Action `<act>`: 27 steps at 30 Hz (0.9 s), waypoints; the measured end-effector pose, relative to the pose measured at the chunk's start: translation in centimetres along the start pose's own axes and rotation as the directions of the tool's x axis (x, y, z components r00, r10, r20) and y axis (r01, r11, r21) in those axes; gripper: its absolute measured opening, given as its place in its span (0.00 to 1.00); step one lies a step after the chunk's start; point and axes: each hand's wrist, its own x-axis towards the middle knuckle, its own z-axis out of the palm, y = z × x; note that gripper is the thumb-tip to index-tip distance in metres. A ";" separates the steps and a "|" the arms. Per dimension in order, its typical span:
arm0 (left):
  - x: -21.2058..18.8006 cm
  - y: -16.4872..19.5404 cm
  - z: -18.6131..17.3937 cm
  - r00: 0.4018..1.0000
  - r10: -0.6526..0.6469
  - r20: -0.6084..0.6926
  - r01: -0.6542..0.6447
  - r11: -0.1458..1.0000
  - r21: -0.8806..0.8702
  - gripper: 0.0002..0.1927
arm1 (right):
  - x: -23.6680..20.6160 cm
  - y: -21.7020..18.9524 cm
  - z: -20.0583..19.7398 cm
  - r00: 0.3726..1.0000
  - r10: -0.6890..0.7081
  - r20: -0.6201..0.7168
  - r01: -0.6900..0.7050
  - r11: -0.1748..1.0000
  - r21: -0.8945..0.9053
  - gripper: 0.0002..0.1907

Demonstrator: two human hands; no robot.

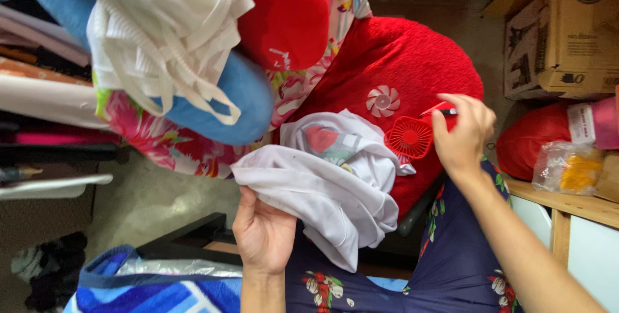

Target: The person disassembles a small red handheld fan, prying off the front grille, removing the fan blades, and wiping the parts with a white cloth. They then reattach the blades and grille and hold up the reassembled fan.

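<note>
Left hand (263, 232) grips white cloth (322, 190); right hand (461, 134) seemingly pinches a red fan (410, 137).

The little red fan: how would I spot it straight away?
Find the big red plush cushion in the middle. At its lower right edge, the right hand holds the little red fan, beside the white garment. Its round slatted grille sets it apart from the soft fabrics around.

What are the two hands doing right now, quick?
Left hand: closed, gripping the white cloth.
Right hand: closed, holding the small red fan.
</note>
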 end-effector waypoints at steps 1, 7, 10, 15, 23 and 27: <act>-0.1 0.1 0.2 1.000 -0.004 0.005 0.004 1.000 -0.001 0.24 | 1.0 -0.4 0.3 0.997 -0.031 0.068 0.032 0.999 -0.011 0.13; -1.3 -1.1 1.3 1.000 0.019 0.017 -0.022 0.985 0.169 0.23 | 4.4 -5.2 3.5 0.920 0.120 0.373 -0.023 0.967 -0.255 0.39; -1.8 -1.3 1.7 1.000 -0.006 0.028 0.002 0.990 0.140 0.22 | 5.0 -5.8 3.4 0.905 0.176 0.386 -0.157 0.984 -0.080 0.32; -2.2 -0.7 1.8 0.989 -0.030 0.145 0.010 0.990 0.140 0.21 | 3.1 -3.4 -0.6 0.840 0.134 0.527 -0.410 0.792 0.453 0.22; -3.4 -6.4 3.3 0.861 -0.103 0.499 -0.315 0.663 0.680 0.09 | -7.0 -5.1 -11.3 0.850 0.113 0.515 -0.375 0.816 0.440 0.12; -5.2 -8.9 4.8 0.830 -0.212 0.515 -0.341 0.538 0.771 0.09 | -9.8 -7.1 -14.0 0.922 0.016 0.388 -0.162 0.924 0.346 0.15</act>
